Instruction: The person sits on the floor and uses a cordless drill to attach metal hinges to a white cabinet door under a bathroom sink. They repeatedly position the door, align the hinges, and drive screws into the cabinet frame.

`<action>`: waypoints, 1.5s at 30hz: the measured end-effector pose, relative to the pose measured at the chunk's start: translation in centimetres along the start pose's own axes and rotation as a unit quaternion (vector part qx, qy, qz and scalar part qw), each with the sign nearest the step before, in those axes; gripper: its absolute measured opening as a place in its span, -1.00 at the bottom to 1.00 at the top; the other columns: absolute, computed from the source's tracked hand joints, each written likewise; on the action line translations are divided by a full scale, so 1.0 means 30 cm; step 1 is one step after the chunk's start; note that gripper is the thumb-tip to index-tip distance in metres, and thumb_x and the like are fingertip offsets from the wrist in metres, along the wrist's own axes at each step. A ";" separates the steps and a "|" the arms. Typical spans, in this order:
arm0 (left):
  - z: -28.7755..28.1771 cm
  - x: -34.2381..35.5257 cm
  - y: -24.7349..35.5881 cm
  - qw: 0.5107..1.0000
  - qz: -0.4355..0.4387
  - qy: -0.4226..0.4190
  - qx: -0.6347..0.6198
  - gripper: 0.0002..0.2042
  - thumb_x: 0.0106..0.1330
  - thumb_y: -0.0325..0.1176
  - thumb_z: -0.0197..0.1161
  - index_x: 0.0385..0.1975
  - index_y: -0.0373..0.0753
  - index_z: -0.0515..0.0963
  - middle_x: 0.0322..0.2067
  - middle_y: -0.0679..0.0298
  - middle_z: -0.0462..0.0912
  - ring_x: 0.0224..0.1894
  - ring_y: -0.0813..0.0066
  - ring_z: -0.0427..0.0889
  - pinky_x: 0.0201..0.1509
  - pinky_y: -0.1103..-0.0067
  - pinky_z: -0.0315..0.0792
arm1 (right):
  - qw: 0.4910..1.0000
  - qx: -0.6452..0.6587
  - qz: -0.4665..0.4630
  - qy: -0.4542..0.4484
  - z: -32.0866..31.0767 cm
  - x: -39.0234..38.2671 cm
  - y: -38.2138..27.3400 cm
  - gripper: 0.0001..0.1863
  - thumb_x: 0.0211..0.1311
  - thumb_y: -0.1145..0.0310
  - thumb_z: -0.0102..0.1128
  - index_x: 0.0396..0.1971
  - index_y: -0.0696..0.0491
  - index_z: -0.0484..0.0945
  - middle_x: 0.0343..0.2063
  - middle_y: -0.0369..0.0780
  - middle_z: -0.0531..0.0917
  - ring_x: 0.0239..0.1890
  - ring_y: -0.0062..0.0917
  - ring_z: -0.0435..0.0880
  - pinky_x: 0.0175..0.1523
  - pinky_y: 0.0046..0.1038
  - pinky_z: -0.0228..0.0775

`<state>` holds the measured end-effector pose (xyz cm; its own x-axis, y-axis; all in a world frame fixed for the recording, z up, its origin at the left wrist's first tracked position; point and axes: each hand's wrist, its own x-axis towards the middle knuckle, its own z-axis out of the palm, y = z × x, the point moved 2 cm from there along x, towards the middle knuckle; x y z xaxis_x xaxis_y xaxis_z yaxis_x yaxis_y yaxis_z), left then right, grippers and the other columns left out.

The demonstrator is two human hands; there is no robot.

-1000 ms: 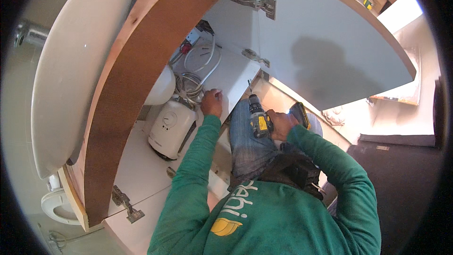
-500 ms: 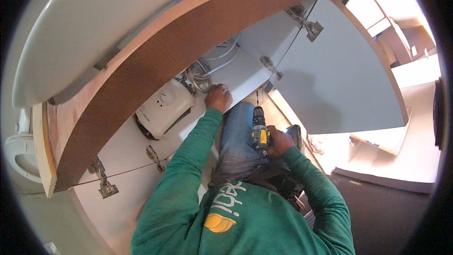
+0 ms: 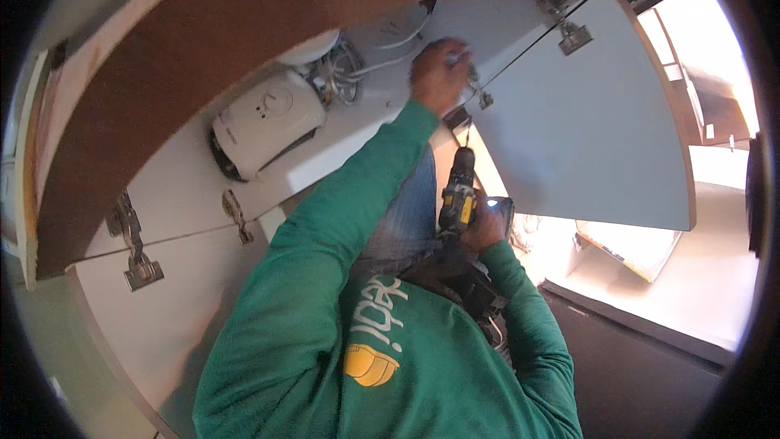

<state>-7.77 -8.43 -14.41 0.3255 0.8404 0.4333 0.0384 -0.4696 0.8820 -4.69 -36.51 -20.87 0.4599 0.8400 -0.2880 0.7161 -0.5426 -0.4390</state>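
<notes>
My left hand [image 3: 439, 73] is raised inside the cabinet beside a hinge, its fingers curled around something small that I cannot make out; it is blurred. My right hand [image 3: 481, 226] grips a black and yellow cordless drill [image 3: 459, 193], whose bit points away from me toward the corner where the shelf [image 3: 380, 102] meets the pale curved door [image 3: 581, 138]. On the shelf sit a white appliance with a dial [image 3: 264, 118] and coiled white cables [image 3: 345, 73]. My jeans-covered leg shows beneath the drill.
A brown curved cabinet rim [image 3: 162, 49] arches over the work. Metal hinges [image 3: 142, 272] are fixed to the lower panel [image 3: 97, 313] at left and to the open door at upper right. A dark surface [image 3: 617, 374] and a brightly lit pale area [image 3: 642, 293] lie to the right.
My left hand has moved up and right from the shelf edge toward the door hinge. The drill stays in my right hand. The view has turned, shifting the cabinet in frame.
</notes>
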 end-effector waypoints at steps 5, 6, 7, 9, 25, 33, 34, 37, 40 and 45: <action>0.073 0.030 0.066 0.993 -0.040 -0.023 -0.110 -0.82 0.22 -0.36 0.25 -0.27 -0.29 0.64 -0.31 0.11 0.72 -0.32 0.17 0.71 -0.14 0.39 0.56 | 0.997 0.039 -0.052 0.052 0.017 -0.014 0.067 -0.08 -0.21 0.17 0.60 0.17 -0.01 0.22 -0.12 -0.12 0.65 -0.15 -0.25 0.70 -0.08 -0.25 0.58; 0.080 0.012 0.052 0.988 -0.089 -0.034 -0.124 -0.83 0.21 -0.36 0.25 -0.29 -0.30 0.64 -0.34 0.11 0.73 -0.31 0.19 0.71 -0.13 0.39 0.56 | 0.993 0.075 -0.068 0.066 0.036 -0.015 0.092 -0.06 -0.20 0.18 0.61 0.19 0.02 0.21 -0.12 -0.12 0.65 -0.12 -0.28 0.69 -0.04 -0.28 0.57; 0.084 -0.017 0.049 0.989 -0.089 -0.029 -0.111 -0.83 0.22 -0.36 0.24 -0.29 -0.29 0.65 -0.35 0.10 0.72 -0.31 0.22 0.71 -0.16 0.40 0.56 | 0.988 0.115 -0.071 0.079 0.029 -0.024 0.082 -0.16 -0.15 0.24 0.54 0.15 0.05 0.25 -0.16 -0.13 0.66 -0.14 -0.31 0.69 -0.06 -0.30 0.55; 0.086 -0.079 0.047 0.992 -0.087 -0.021 -0.086 -0.82 0.24 -0.35 0.22 -0.27 -0.28 0.66 -0.36 0.08 0.71 -0.32 0.28 0.71 -0.20 0.43 0.56 | 0.972 0.194 -0.077 0.110 -0.010 -0.041 0.044 -0.36 -0.06 0.37 0.40 0.09 0.10 0.35 -0.24 -0.16 0.68 -0.19 -0.37 0.70 -0.09 -0.34 0.52; -0.063 -0.371 -0.300 0.969 -0.247 -0.016 -0.022 -0.82 0.25 -0.38 0.24 -0.21 -0.26 0.65 -0.35 0.17 0.70 -0.44 0.49 0.64 -0.31 0.49 0.54 | 0.982 0.117 -0.097 0.113 0.035 0.003 0.097 -0.41 0.02 0.31 0.40 0.08 0.07 0.40 -0.22 -0.11 0.70 -0.21 -0.28 0.74 -0.11 -0.33 0.56; 0.015 -0.375 -0.273 0.944 -0.249 -0.202 -0.074 -0.70 0.32 -0.29 0.19 -0.05 -0.32 0.61 -0.35 0.17 0.67 -0.42 0.47 0.63 -0.30 0.50 0.56 | 1.000 0.005 -0.023 0.000 0.032 0.027 -0.042 -0.26 0.02 0.23 0.42 0.20 0.03 0.25 -0.19 -0.01 0.70 -0.18 -0.11 0.73 -0.13 -0.17 0.58; 0.033 -0.350 -0.270 0.944 -0.248 -0.206 -0.077 -0.70 0.33 -0.29 0.18 -0.05 -0.32 0.61 -0.37 0.18 0.66 -0.43 0.48 0.62 -0.32 0.51 0.56 | 1.000 0.003 -0.026 -0.004 0.047 0.046 -0.034 -0.24 0.03 0.18 0.42 0.20 0.00 0.23 -0.16 0.00 0.69 -0.19 -0.08 0.72 -0.13 -0.15 0.58; 0.121 -0.270 -0.290 0.908 -0.319 -0.150 -0.226 -0.69 0.35 -0.30 0.11 0.00 -0.27 0.59 -0.24 0.17 0.65 -0.28 0.36 0.65 -0.24 0.43 0.58 | 1.000 0.009 -0.004 -0.013 0.064 0.063 -0.032 -0.24 0.03 0.18 0.41 0.21 -0.03 0.21 -0.16 0.04 0.68 -0.17 -0.02 0.70 -0.11 -0.10 0.56; 0.248 -0.203 -0.395 0.860 -0.380 -0.100 -0.327 -0.60 0.37 -0.38 0.09 0.22 -0.19 0.43 -0.16 0.26 0.58 -0.25 0.23 0.62 -0.18 0.23 0.63 | 1.000 0.015 -0.024 -0.009 0.056 0.069 -0.062 -0.24 0.02 0.25 0.40 0.21 -0.01 0.21 -0.20 0.07 0.68 -0.11 0.00 0.68 -0.08 -0.10 0.54; 0.380 -0.205 -0.385 0.753 -0.455 -0.106 -0.463 -0.45 0.34 -0.50 0.07 0.36 -0.09 0.25 0.14 0.20 0.45 -0.02 -0.08 0.58 0.00 -0.08 0.56 | 0.998 0.035 -0.005 0.043 0.034 0.035 -0.016 -0.31 0.00 0.26 0.43 0.13 0.15 0.34 -0.25 0.04 0.71 -0.21 -0.05 0.72 -0.11 -0.18 0.57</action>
<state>0.55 -11.26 -29.37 0.7103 0.5918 -0.3811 -0.3061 0.7473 0.5898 -5.08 -35.36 -21.83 0.4985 0.8411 -0.2097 0.6838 -0.5303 -0.5013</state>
